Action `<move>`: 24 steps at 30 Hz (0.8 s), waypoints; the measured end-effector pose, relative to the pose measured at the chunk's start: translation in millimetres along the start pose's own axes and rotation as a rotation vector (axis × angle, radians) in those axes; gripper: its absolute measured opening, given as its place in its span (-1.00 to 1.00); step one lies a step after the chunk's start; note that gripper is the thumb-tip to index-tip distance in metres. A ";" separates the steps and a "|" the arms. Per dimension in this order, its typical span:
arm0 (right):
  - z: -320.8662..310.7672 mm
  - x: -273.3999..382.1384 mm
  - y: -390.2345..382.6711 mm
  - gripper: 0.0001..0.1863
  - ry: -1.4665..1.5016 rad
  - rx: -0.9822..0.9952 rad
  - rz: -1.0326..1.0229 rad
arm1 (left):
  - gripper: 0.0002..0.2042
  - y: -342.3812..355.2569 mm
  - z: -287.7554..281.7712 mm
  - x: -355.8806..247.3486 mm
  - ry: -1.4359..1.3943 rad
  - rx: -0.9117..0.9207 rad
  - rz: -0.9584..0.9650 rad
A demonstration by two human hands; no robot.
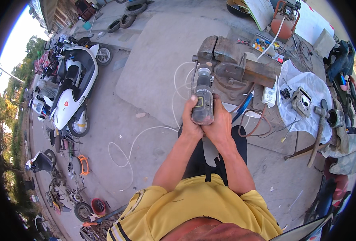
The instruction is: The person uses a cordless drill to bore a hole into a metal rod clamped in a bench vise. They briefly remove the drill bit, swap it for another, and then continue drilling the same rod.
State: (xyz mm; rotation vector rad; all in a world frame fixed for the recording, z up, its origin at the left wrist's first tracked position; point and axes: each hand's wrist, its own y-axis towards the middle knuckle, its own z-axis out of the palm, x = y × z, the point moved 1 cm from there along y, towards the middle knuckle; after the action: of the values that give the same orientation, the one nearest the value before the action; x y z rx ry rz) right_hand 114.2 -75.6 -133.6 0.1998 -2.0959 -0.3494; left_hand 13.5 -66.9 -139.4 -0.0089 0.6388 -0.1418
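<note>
Both my hands grip a dark grey power drill [204,102] with a silver collar at its front end. My left hand [190,120] wraps its left side, the thumb lying along the body. My right hand [221,120] closes around the other side, and the handle underneath is hidden. Just beyond the drill's front stands a large rusty bench vise [228,60], with a bar handle [193,76] hanging at its left. The drill's tip overlaps the vise in view; whether they touch I cannot tell.
Right of the vise, a power strip [269,96] with a brown cord lies beside a plastic sheet [288,120] bearing a metal engine part [301,102]. A hammer [317,132] rests at its edge. A white hose [131,150] loops over the ground. Scooters [71,86] stand left.
</note>
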 end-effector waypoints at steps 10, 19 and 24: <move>-8.9 -4.1 4.3 -0.30 0.025 -0.005 -0.019 | -0.32 10.4 5.3 4.8 0.107 -0.010 0.053; -2.1 -6.0 5.4 -0.27 0.068 0.014 -0.014 | -0.34 4.9 -1.1 4.9 0.115 -0.035 0.094; -1.3 -15.0 7.2 -0.28 0.088 -0.012 -0.077 | -0.36 8.9 -1.7 7.6 0.195 -0.007 0.150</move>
State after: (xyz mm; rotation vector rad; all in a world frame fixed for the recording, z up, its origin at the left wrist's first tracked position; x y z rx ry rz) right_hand 123.1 -64.9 -142.7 0.2849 -2.0029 -0.3924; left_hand 19.6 -59.1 -145.8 0.0468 0.8322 0.0052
